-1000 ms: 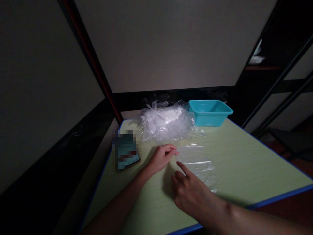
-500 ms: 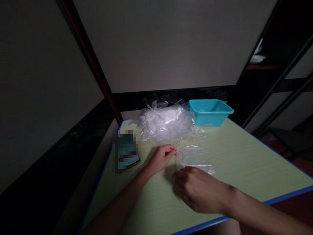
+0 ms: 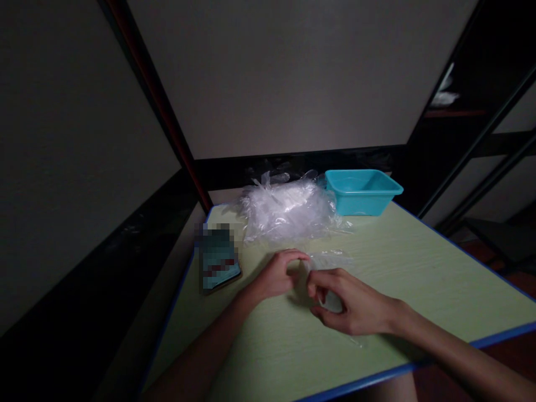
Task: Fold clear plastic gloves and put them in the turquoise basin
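A thin, see-through disposable plastic glove [image 3: 333,258] lies partly on the table and partly between my hands. My left hand [image 3: 278,273] touches its left edge with the fingertips, the fingers bent in a pinch. Over the nearer part of the plastic, my right hand [image 3: 352,301] has its fingers curled at the glove's near left side. Some of the film shows through the gap by the right thumb, and a bit sticks out below that hand. The exact contact of the right fingertips is partly hidden. Behind both hands sits a heap of clear plastic gloves [image 3: 288,209].
A turquoise plastic basin [image 3: 362,202] stands at the table's back right, beside the heap. At the left edge lies a phone [image 3: 220,268], its screen blurred. The pale green table [image 3: 419,279] has a blue rim, and a wall panel rises behind it.
My right hand has moved up and slightly right, turning so the thumb parts from the fingers. The glove's near part has shifted toward me. My left hand has moved slightly right.
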{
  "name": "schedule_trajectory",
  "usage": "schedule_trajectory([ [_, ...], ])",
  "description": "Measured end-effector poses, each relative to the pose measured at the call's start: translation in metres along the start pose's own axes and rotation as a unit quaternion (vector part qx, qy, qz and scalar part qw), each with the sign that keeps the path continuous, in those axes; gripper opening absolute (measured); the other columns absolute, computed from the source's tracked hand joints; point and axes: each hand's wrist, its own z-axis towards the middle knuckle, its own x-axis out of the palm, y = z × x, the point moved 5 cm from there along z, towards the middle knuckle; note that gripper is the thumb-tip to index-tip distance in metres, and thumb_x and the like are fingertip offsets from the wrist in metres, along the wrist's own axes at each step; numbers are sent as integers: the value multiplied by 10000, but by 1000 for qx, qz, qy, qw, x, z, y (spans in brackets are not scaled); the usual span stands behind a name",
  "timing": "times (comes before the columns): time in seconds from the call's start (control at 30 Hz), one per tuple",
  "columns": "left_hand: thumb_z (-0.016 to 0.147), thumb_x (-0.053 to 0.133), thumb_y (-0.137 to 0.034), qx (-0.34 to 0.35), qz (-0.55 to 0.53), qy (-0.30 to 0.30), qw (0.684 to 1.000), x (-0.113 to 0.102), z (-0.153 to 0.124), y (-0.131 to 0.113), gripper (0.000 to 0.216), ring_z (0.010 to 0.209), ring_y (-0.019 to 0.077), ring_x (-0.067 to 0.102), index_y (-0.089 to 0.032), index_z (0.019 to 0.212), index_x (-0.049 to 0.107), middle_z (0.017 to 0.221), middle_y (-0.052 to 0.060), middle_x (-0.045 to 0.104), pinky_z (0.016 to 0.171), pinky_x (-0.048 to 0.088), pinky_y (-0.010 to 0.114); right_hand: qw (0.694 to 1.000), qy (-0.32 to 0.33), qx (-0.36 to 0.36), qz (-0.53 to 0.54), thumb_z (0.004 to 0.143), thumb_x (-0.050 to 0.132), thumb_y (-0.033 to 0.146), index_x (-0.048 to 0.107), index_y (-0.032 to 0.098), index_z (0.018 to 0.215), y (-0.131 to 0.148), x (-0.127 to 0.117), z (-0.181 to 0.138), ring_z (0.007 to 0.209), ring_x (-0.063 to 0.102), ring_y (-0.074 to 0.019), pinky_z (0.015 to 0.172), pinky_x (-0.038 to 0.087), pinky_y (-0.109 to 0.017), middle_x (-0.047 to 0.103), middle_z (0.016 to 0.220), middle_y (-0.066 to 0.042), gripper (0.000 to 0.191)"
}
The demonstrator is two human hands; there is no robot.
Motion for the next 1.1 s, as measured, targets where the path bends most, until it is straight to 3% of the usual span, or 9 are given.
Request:
schedule_trajectory([
  [0.13,578,600,-18,10,1,-6,1000,2,1,2,303,943,210,568,-163,832,680,927,44,659,883,397,310,995,-57,3,87,720,491,93,480,174,755,-3,-12,0,618,478,-98,579,406,-225,514,680,23,89],
  [0.33,674,629,-163,-7,-57,-12,998,-2,3,0,42,859,202,585,-156,671,670,844,65,666,814,416,309,969,-121,14,214,767,539,155,503,169,761,-6,-34,-5,633,468,-105,576,401,-243,507,691,10,40],
  [0.53,647,676,-357,-47,-173,12,984,-16,2,1,226,754,180,614,-149,614,594,789,50,668,690,448,266,930,-190,16,315,783,589,233,536,183,770,-16,-56,-12,586,493,-107,537,402,-241,539,648,13,74],
  [0.73,626,681,-395,-80,-257,50,962,-27,0,-12,290,596,159,624,-151,647,525,625,3,618,598,475,265,903,-229,-20,364,779,620,270,589,196,782,-19,-71,-20,587,512,-102,539,402,-224,582,657,17,80],
  [0.93,653,646,-392,-114,-308,78,941,-26,-3,-36,286,387,118,559,-175,673,461,589,-27,591,361,425,203,884,-255,-20,391,755,643,298,617,203,765,-18,-78,-27,593,522,-105,533,419,-212,593,642,13,99],
  [1.1,658,634,-376,-177,-296,36,938,-16,0,-17,268,378,94,537,-174,700,463,674,-2,627,329,396,177,887,-248,34,387,740,650,303,606,195,753,-47,-69,-29,605,539,-106,560,428,-217,598,648,9,118],
])
